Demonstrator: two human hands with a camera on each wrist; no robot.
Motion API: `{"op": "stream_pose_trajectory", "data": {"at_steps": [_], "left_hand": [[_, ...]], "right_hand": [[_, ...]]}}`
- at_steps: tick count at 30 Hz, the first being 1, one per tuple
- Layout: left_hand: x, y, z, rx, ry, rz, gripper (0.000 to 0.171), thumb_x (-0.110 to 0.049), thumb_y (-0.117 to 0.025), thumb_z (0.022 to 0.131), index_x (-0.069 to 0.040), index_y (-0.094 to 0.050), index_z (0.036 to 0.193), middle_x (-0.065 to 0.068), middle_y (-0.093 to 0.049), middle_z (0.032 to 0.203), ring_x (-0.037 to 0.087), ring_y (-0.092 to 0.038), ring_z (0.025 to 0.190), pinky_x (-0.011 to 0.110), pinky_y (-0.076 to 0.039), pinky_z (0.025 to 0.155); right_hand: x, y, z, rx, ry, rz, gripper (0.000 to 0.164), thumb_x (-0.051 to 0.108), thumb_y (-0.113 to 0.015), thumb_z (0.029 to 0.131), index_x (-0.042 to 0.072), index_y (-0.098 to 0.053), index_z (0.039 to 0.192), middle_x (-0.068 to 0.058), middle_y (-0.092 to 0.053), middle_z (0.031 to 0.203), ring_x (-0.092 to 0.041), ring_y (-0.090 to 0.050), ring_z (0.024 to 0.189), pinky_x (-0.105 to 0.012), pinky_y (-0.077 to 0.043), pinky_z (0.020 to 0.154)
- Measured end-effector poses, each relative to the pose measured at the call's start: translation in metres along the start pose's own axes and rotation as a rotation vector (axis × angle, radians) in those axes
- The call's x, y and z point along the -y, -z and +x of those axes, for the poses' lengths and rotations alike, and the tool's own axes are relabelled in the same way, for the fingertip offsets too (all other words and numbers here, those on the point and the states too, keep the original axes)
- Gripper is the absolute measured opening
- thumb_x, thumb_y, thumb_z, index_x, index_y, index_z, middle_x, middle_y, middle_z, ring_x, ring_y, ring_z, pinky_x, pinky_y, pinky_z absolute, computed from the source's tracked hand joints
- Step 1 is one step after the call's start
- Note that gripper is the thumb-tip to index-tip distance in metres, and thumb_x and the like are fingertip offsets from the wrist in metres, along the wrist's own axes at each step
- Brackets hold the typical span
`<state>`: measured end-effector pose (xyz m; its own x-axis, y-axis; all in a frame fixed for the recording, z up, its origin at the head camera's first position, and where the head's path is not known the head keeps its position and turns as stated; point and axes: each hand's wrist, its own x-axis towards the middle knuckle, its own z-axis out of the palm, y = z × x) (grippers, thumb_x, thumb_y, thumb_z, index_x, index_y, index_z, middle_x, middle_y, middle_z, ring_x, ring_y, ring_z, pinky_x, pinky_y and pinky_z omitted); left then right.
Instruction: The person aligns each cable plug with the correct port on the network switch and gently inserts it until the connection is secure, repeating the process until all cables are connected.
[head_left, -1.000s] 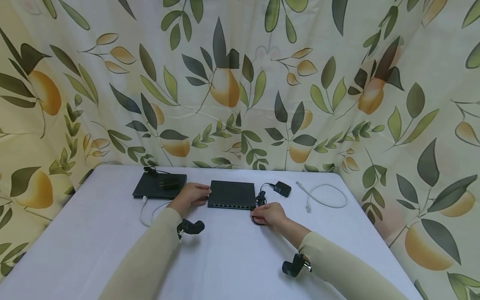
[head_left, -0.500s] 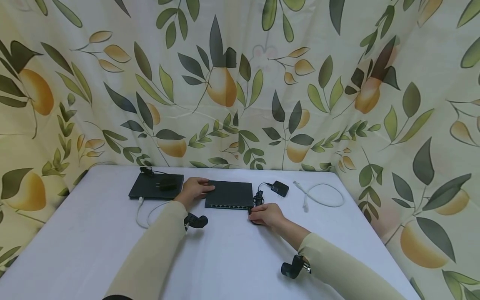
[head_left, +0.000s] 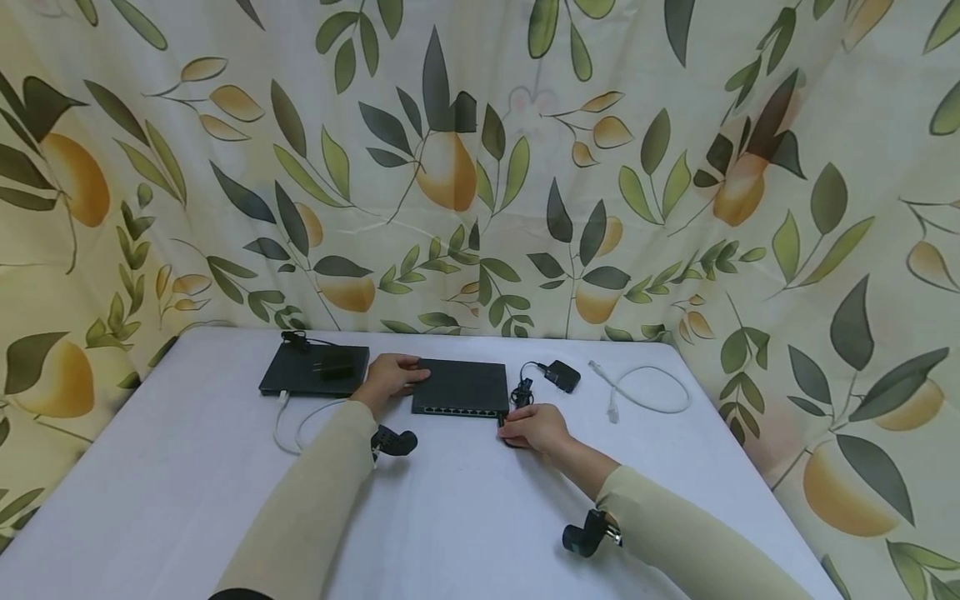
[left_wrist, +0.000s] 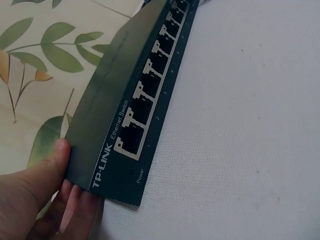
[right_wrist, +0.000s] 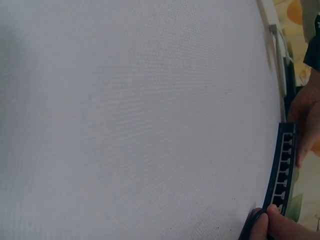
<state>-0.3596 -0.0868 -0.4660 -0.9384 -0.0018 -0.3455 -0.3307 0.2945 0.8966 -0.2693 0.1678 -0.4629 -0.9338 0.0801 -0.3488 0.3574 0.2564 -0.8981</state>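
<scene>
A black TP-LINK Ethernet switch [head_left: 459, 386] lies mid-table, its row of ports facing the person. My left hand [head_left: 390, 379] grips its left end, thumb along the top edge; the left wrist view shows that hand [left_wrist: 35, 200] with fingers curled under the "Power" end of the switch [left_wrist: 112, 115]. At the opposite front corner, my right hand [head_left: 535, 428] pinches a thin black power cable. In the right wrist view the cable [right_wrist: 247, 227] bends between thumb and fingertip, right at the end of the switch [right_wrist: 281, 165]; its tip is hidden by the fingers.
Left of the switch is another flat black box [head_left: 288, 369] carrying a black adapter [head_left: 333, 365], with a white cable [head_left: 277, 429] plugged in front. A black power adapter [head_left: 562, 376] and a bundled cord [head_left: 522, 392] lie right, then a loose white network cable [head_left: 660, 412].
My left hand has shifted from the switch's left side to reach further over its end and top edge. The right hand stays at the right front corner with the cable.
</scene>
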Motion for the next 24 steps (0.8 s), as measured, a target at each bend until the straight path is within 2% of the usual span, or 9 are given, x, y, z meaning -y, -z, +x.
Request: {"op": "stream_pose_trajectory", "data": {"at_steps": [11,24], "left_hand": [[-0.0034,-0.0026,-0.0039,-0.017,0.013,0.008,0.052,-0.014,-0.075,0.087,-0.007,-0.059,0.135,0.015,-0.058,0.134,0.027,-0.057,0.117,0.039,-0.052,0.098],[-0.0039,-0.0003,0.0004,-0.029,0.012,0.056,0.050,-0.012,-0.076,0.086,-0.006,-0.061,0.133,0.015,-0.061,0.128,0.025,-0.060,0.108,0.036,-0.055,0.093]], "right_hand": [[-0.0004,-0.0020,0.0012,-0.020,0.033,0.003,0.021,-0.011,-0.071,0.081,-0.009,-0.062,0.101,-0.016,-0.069,0.085,-0.016,-0.072,0.069,-0.027,-0.060,0.065],[0.0084,-0.0026,0.0089,-0.017,0.053,-0.182,0.017,-0.010,-0.073,0.080,-0.008,-0.064,0.095,-0.017,-0.069,0.088,-0.015,-0.071,0.069,-0.025,-0.059,0.064]]}}
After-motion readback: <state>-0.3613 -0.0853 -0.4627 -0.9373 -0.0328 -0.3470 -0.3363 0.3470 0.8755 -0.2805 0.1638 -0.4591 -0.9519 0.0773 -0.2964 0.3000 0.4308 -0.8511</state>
